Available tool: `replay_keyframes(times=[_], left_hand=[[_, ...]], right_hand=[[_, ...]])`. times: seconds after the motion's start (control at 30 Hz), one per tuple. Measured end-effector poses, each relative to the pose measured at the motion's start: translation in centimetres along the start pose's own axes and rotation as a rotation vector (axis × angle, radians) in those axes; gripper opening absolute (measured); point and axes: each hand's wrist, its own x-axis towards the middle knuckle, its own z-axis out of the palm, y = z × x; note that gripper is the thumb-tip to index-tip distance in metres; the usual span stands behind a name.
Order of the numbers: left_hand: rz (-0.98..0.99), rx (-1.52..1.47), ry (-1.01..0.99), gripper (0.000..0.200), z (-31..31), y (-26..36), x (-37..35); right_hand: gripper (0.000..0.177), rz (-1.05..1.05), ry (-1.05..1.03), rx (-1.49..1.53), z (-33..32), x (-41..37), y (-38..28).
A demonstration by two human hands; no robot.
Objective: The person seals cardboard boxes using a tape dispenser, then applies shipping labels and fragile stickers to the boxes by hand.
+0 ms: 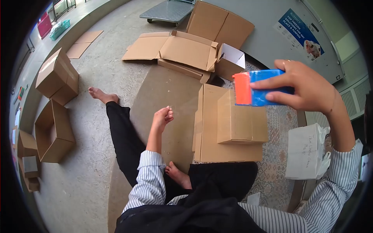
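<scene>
My right hand is raised at the right, its fingers wrapped round a blue and orange block-shaped object, which looks like a tape dispenser. Beneath it, a closed, taped cardboard box rests on a larger flat piece of cardboard. My left hand hovers over the brown mat, left of the flat cardboard. Its fingers are curled together; whether a thin piece of something clear is pinched there is too faint to make out.
Unfolded cardboard and an open white-lined box lie ahead. Boxes stand at the left, one open. A white package sits at the right. A grey trolley is at the top.
</scene>
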Motion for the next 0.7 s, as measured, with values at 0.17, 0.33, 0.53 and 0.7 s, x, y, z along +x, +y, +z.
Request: replay_keyframes(times=[0.17, 0.33, 0.53, 0.7], left_hand=[[-0.093, -0.011, 0.098, 0.014, 0.9, -7.1, 4.7], [-0.059, 0.170, 0.227, 0.021, 2.1, -12.9, 7.2], [0.176, 0.772, 0.580, 0.026, 5.4, -15.0, 7.7], [0.143, 0.924, 0.498, 0.026, 7.6, -15.8, 8.0]], right_hand=[[0.032, -0.231, -0.040, -0.112, 1.2, 8.4, -2.5], [0.033, -0.256, -0.168, -0.198, 3.3, 13.2, -4.1], [0.031, -0.271, -0.193, -0.208, 5.2, 14.6, -4.4], [0.031, -0.189, -0.243, -0.206, 6.0, 13.3, -3.2]])
